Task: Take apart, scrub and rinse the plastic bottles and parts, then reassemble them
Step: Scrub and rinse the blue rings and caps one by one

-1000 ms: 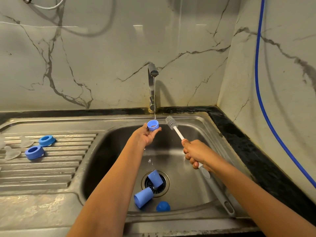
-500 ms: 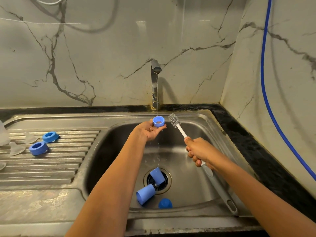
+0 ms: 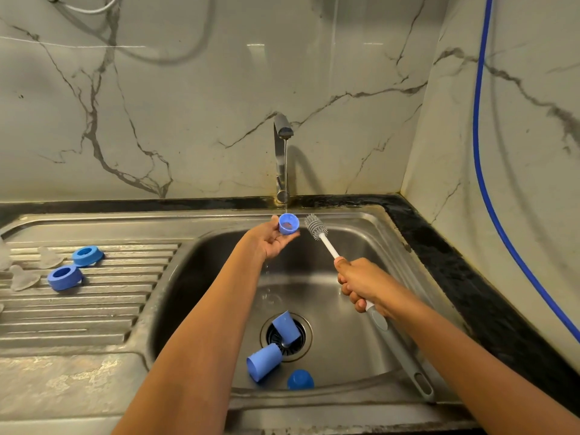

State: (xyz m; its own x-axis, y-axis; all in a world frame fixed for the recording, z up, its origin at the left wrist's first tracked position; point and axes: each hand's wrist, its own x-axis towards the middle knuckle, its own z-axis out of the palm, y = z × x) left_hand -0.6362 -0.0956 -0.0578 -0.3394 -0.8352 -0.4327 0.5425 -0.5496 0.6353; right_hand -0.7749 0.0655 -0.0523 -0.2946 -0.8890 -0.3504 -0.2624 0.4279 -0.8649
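Fingers of the left hand (image 3: pixel 271 244) pinch a blue cap (image 3: pixel 288 223) under the running tap (image 3: pixel 282 130), rinsing it. The right hand (image 3: pixel 361 284) grips the brush (image 3: pixel 315 226) just beside it, probably to scrub inside the cap next.

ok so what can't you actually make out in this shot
All head view.
Clear part on the drainboard: cut off by the left edge.
Drain: mostly covered by two blue cups.
Reddish patch inside the blue cap in the left hand: too small to identify.
Brush grip: hidden inside the right hand.
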